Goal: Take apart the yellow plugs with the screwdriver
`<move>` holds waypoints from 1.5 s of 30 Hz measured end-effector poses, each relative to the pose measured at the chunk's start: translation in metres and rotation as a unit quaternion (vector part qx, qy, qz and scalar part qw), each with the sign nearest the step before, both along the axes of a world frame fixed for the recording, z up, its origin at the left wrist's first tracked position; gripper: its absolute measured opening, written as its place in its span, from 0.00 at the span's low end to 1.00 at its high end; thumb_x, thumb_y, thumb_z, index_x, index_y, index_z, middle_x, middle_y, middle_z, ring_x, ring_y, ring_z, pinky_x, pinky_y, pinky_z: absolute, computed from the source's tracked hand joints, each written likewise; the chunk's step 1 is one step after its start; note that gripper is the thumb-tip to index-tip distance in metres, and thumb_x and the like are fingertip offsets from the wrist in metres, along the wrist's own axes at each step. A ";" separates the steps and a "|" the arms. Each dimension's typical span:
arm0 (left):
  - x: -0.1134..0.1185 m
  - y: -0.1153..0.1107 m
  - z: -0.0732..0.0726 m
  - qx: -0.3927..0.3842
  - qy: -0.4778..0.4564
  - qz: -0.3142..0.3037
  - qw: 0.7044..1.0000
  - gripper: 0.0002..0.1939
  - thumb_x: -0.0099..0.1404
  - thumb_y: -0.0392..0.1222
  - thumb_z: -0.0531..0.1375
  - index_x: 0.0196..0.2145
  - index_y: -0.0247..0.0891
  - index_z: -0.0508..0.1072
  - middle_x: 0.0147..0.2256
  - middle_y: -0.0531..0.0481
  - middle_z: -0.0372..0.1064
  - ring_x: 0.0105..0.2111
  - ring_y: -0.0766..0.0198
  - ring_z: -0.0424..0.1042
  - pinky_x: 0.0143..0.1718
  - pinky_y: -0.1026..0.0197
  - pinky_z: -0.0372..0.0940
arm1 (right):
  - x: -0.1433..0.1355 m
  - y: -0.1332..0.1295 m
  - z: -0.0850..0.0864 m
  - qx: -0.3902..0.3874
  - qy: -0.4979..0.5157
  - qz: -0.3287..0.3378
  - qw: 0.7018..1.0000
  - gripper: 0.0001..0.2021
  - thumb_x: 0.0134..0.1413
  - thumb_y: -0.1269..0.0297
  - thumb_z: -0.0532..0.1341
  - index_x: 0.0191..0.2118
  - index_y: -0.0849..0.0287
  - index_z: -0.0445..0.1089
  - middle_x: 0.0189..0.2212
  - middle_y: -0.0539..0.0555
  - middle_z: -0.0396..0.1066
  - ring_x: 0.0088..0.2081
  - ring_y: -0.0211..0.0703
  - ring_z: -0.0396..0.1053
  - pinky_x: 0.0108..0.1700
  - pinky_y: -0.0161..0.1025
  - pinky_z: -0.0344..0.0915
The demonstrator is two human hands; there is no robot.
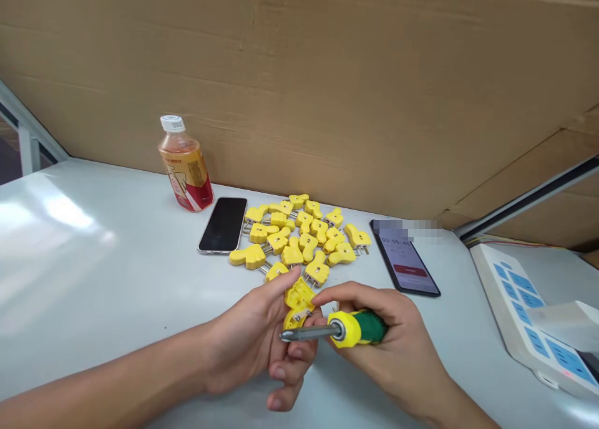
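Observation:
My left hand [262, 329] holds a yellow thumb-shaped plug housing [298, 295] between thumb and fingers. Its inside faces up, showing hollow compartments and a small metal part. My right hand [388, 335] grips a screwdriver [358, 328] with a green and yellow handle; the shaft points left, below the housing. The right index fingertip touches the housing's right edge. Beyond my hands lies a pile of yellow plugs [292, 251] of the same shape, several with metal prongs showing.
A drink bottle [187, 176] stands at the back left, beside a dark-screened phone [223, 225]. Right of the pile, another phone [405, 257] shows a running timer. A white power strip [508, 310] with blue sockets lies at the far right. A cardboard wall [299, 92] closes the table's back.

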State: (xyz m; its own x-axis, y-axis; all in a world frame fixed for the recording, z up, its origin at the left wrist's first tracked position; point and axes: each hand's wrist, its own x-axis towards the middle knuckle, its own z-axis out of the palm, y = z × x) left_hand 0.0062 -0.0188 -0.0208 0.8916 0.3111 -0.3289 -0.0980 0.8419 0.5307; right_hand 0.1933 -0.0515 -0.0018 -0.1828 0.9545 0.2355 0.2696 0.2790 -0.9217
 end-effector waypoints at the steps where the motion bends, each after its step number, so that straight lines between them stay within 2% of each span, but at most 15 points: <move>1: 0.000 0.000 -0.002 0.000 0.006 0.001 1.000 0.33 0.72 0.69 0.41 0.27 0.40 0.65 0.20 0.56 0.56 0.14 0.69 0.51 0.15 0.66 0.54 | 0.000 0.000 0.000 0.004 -0.003 0.001 1.000 0.07 0.44 0.72 0.68 0.32 0.57 0.82 0.16 0.43 0.64 0.19 0.32 0.57 0.22 0.28 0.57; 5: 0.002 -0.003 -0.009 0.021 0.032 0.019 0.999 0.32 0.69 0.72 0.46 0.28 0.40 0.65 0.20 0.56 0.58 0.14 0.69 0.53 0.15 0.65 0.59 | -0.002 -0.002 -0.004 0.022 -0.026 -0.001 0.999 0.08 0.43 0.72 0.69 0.33 0.59 0.83 0.17 0.45 0.71 0.19 0.32 0.61 0.23 0.27 0.62; 9: 0.003 -0.007 -0.006 0.069 0.026 0.039 0.997 0.33 0.67 0.73 0.50 0.24 0.39 0.66 0.21 0.56 0.57 0.15 0.70 0.53 0.14 0.65 0.60 | -0.002 -0.001 -0.003 0.013 -0.029 0.001 0.999 0.05 0.44 0.71 0.70 0.32 0.59 0.83 0.19 0.48 0.77 0.20 0.35 0.67 0.25 0.28 0.66; 12: 0.003 -0.009 -0.003 0.079 0.033 0.032 0.996 0.34 0.66 0.73 0.51 0.23 0.38 0.65 0.20 0.56 0.56 0.15 0.70 0.53 0.14 0.64 0.60 | -0.001 0.001 -0.002 -0.004 -0.024 0.017 1.000 0.03 0.47 0.70 0.70 0.30 0.58 0.83 0.22 0.51 0.81 0.22 0.39 0.73 0.26 0.30 0.69; 15: 0.003 -0.008 -0.005 0.078 0.041 0.021 0.996 0.35 0.64 0.76 0.51 0.23 0.39 0.65 0.21 0.57 0.55 0.14 0.70 0.53 0.13 0.64 0.59 | 0.001 0.001 -0.004 -0.004 -0.026 0.036 0.999 0.03 0.48 0.71 0.70 0.29 0.57 0.83 0.22 0.50 0.81 0.22 0.39 0.74 0.26 0.31 0.70; 18: 0.003 -0.007 -0.008 0.058 0.055 -0.001 0.997 0.34 0.62 0.77 0.52 0.27 0.39 0.65 0.22 0.57 0.57 0.13 0.70 0.53 0.11 0.64 0.56 | 0.004 0.001 -0.009 0.055 -0.050 0.048 0.996 0.02 0.51 0.69 0.71 0.30 0.57 0.82 0.22 0.50 0.80 0.21 0.38 0.73 0.26 0.32 0.68; 23: 0.003 -0.007 -0.007 0.012 0.066 -0.021 0.998 0.33 0.70 0.72 0.44 0.30 0.39 0.67 0.20 0.57 0.57 0.12 0.70 0.49 0.10 0.67 0.47 | 0.006 -0.001 -0.014 0.188 -0.124 0.073 0.972 0.06 0.61 0.67 0.66 0.34 0.59 0.80 0.20 0.51 0.76 0.20 0.38 0.69 0.26 0.35 0.64; 27: 0.003 -0.007 -0.008 0.021 0.071 -0.014 0.997 0.33 0.67 0.73 0.47 0.28 0.39 0.66 0.19 0.58 0.55 0.11 0.72 0.48 0.10 0.68 0.40 | 0.005 -0.003 -0.015 0.218 -0.151 0.084 0.961 0.07 0.65 0.68 0.63 0.35 0.60 0.78 0.19 0.51 0.73 0.19 0.38 0.66 0.23 0.37 0.60; 31: 0.002 -0.005 -0.011 0.035 0.057 -0.026 0.997 0.34 0.65 0.75 0.50 0.29 0.38 0.67 0.20 0.59 0.54 0.12 0.72 0.49 0.10 0.68 0.40 | 0.003 -0.005 -0.016 0.223 -0.140 0.074 0.962 0.04 0.63 0.70 0.64 0.36 0.58 0.77 0.22 0.51 0.76 0.20 0.38 0.68 0.25 0.37 0.62; 35: 0.000 -0.001 -0.007 0.047 0.078 -0.007 0.996 0.33 0.66 0.75 0.49 0.29 0.40 0.64 0.21 0.59 0.54 0.13 0.72 0.47 0.09 0.70 0.47 | 0.015 0.000 -0.009 0.182 -0.115 0.031 0.976 0.03 0.58 0.70 0.68 0.34 0.55 0.79 0.22 0.49 0.77 0.19 0.37 0.68 0.24 0.35 0.64; 39: -0.004 0.004 0.003 0.070 0.109 0.066 0.989 0.30 0.72 0.69 0.42 0.28 0.42 0.61 0.21 0.60 0.52 0.12 0.72 0.46 0.10 0.67 0.60 | 0.039 0.014 0.007 0.079 -0.131 -0.004 0.988 0.04 0.49 0.70 0.68 0.28 0.54 0.80 0.24 0.50 0.80 0.24 0.42 0.74 0.27 0.36 0.69; 42: -0.006 0.009 0.010 0.085 0.125 0.120 0.981 0.29 0.74 0.66 0.42 0.28 0.42 0.60 0.21 0.60 0.52 0.12 0.72 0.45 0.10 0.67 0.60 | 0.052 0.024 0.014 -0.021 -0.165 0.062 0.984 0.04 0.44 0.70 0.67 0.26 0.55 0.80 0.20 0.49 0.76 0.21 0.39 0.68 0.23 0.33 0.64; 45: -0.006 0.012 0.016 0.094 0.133 0.143 0.976 0.29 0.74 0.66 0.41 0.27 0.41 0.61 0.21 0.60 0.51 0.13 0.72 0.45 0.10 0.67 0.60 | 0.059 0.029 0.009 -0.095 -0.219 0.137 0.961 0.07 0.44 0.73 0.64 0.27 0.57 0.80 0.19 0.47 0.73 0.21 0.36 0.63 0.23 0.31 0.60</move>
State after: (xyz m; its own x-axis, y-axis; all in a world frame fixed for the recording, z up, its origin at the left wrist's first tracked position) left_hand -0.0001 -0.0064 -0.0050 0.6500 0.6119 -0.4508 -0.1522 0.6859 0.7116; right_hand 0.2519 -0.0222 0.0076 -0.4749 0.8748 -0.0960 0.5841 0.2318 -0.7779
